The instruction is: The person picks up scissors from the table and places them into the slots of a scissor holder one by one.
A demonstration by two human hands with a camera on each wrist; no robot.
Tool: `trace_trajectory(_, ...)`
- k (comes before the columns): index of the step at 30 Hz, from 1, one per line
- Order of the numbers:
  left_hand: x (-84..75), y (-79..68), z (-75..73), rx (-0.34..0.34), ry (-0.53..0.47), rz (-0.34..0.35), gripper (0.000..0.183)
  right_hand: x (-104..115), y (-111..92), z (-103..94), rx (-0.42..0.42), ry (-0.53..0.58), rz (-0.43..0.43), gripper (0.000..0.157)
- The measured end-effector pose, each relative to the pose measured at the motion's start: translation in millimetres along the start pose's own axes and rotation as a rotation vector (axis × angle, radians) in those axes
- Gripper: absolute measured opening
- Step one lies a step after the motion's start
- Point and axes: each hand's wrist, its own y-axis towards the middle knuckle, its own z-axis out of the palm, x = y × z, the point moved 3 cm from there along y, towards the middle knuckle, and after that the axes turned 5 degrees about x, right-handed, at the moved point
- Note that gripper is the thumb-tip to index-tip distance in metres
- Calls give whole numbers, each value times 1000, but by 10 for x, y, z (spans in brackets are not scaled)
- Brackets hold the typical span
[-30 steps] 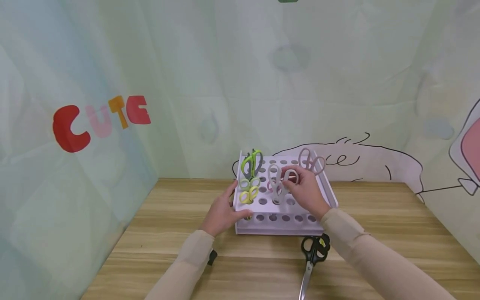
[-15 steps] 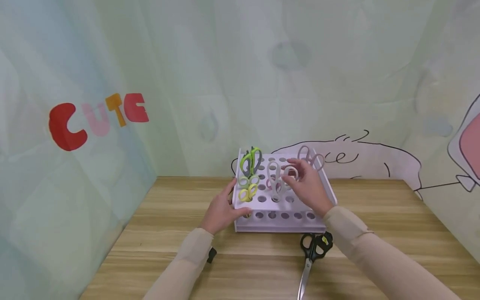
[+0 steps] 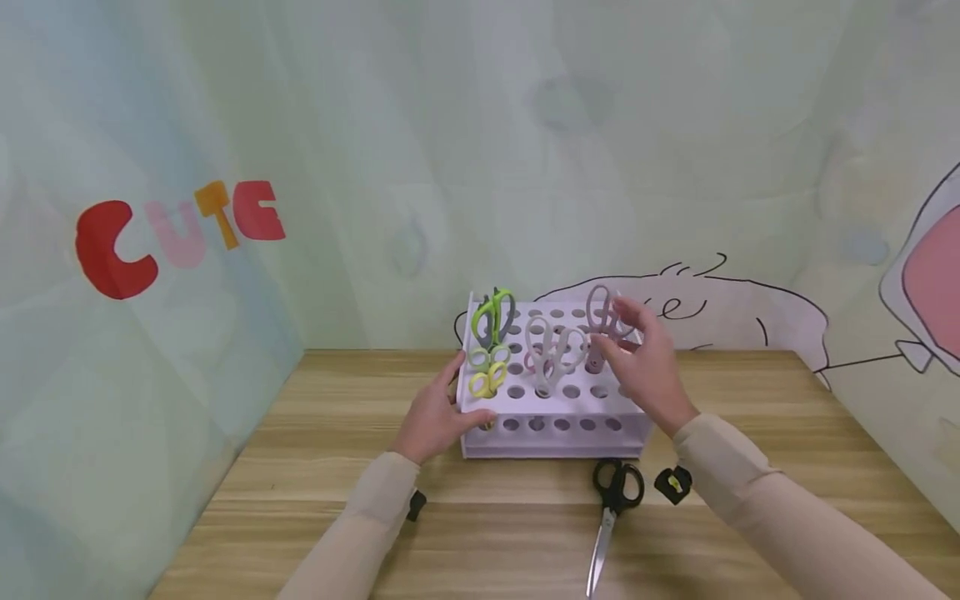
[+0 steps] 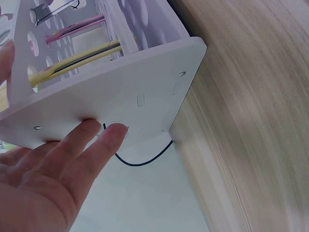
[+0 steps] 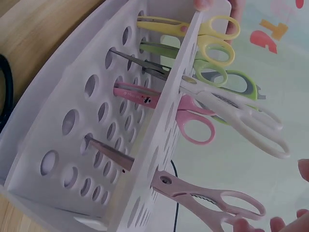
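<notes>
My left hand (image 3: 435,421) grips the front left corner of a white perforated rack (image 3: 525,403). Its thumb rests on the upper shelf's front edge; the fingers (image 4: 72,154) lie against the outer side panel. The right hand (image 3: 651,367) is at the rack's right side, fingers spread around the handles of mauve scissors (image 5: 212,200). One fingertip overlaps a handle loop in the right wrist view; contact is unclear. White scissors (image 3: 551,354) stand in the middle. Pink scissors (image 5: 140,96) stand behind them, partly hidden in the head view. All these scissors stand blades down through the holes.
Green-and-grey scissors (image 3: 495,315), light green scissors (image 3: 489,358) and yellow scissors (image 3: 487,381) stand along the rack's left side. Black-handled scissors (image 3: 617,493) lie on the wooden table (image 3: 330,400) in front. Small black devices hang under both wrists, including the right one (image 3: 673,485).
My right hand has let go of the white scissors' handle and moved right to the mauve scissors. The white scissors stay in the rack. My left hand keeps its hold; the view has shifted slightly.
</notes>
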Motion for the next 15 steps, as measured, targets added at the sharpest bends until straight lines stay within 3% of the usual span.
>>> trace_trajectory(5, 6, 10, -3, 0, -8, 8, 106, 30, -96, -67, -37, -70, -29, 57)
trace_trajectory(15, 9, 11, -6, -1, 15, 4, 107, 12, -392, -109, -14, -103, -107, 45)
